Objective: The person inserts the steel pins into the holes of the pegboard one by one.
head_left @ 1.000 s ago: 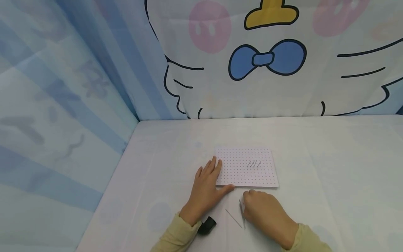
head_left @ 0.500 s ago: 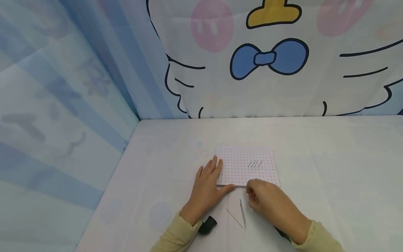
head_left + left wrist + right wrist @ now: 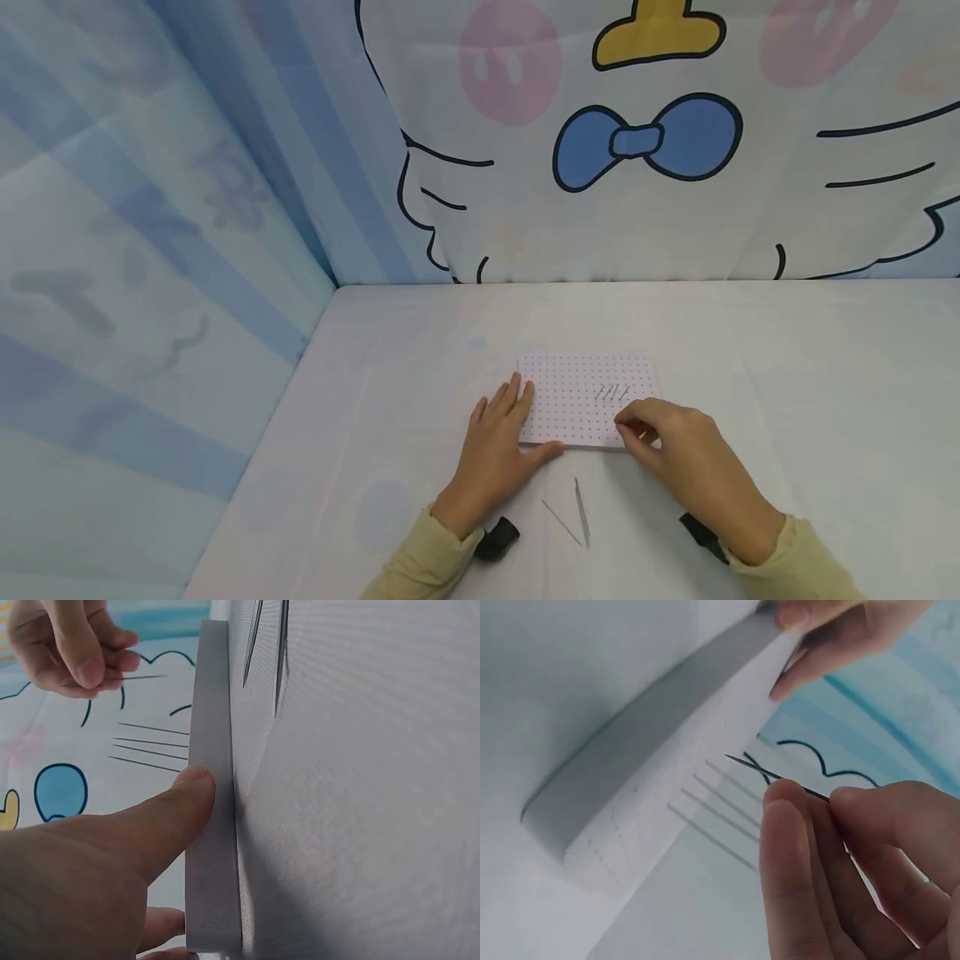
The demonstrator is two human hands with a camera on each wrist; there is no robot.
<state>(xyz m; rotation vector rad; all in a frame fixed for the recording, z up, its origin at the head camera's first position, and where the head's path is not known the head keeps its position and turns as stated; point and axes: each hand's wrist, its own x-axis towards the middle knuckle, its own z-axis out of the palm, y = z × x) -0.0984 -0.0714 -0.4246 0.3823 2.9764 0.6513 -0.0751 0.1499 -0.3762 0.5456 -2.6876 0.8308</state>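
A white board (image 3: 562, 404) with rows of small holes lies on the table. Several thin needles (image 3: 613, 392) stand in its right half, side by side in a row. My left hand (image 3: 491, 446) rests at the board's left side, fingers spread over the edge; its thumb (image 3: 169, 817) presses the front edge. My right hand (image 3: 678, 442) pinches a needle (image 3: 776, 774) between thumb and fingertips, its pointed end sticking out. That hand is over the board's front right corner, and in the right wrist view the point overlaps the row of standing needles.
In front of the board, a thin needle (image 3: 561, 522) and a slightly thicker pointed piece (image 3: 582, 512) lie on the white tablecloth (image 3: 825, 417). A black piece (image 3: 497, 539) sits at the left wrist. A printed curtain (image 3: 525, 225) hangs behind the table.
My right hand has lifted from beside the loose pieces and moved forward and right, carrying a needle to the board's front right. My left hand stays at the board's left side.
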